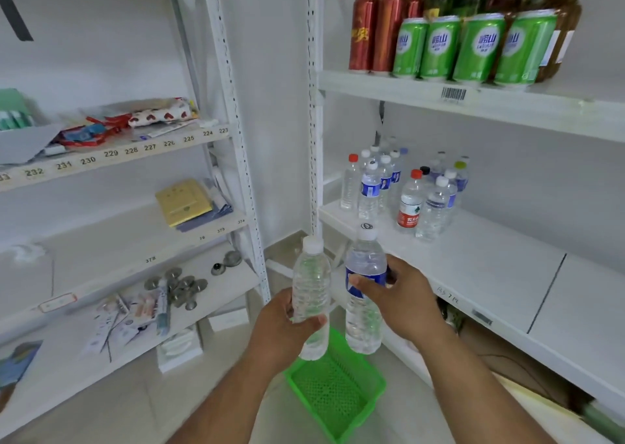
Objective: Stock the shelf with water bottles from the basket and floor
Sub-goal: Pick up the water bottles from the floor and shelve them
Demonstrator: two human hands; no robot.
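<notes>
My left hand (283, 321) grips a clear, unlabelled water bottle (311, 281) with a white cap, held upright in front of me. My right hand (400, 294) grips a second water bottle (363, 318) that has a blue label and a white cap, also upright. Both bottles hover above a green mesh basket (338, 389) on the floor, which looks empty. To the right, a white shelf (473, 274) carries several water bottles (411, 200) grouped at its far left end, with red, white, black and green caps.
Green and red cans (473, 47) and glass bottles stand on the shelf above. A left rack (236, 145) holds packets, a gold card, metal discs and papers. White boxes (179, 349) sit on the floor under it. The white shelf's front right part is bare.
</notes>
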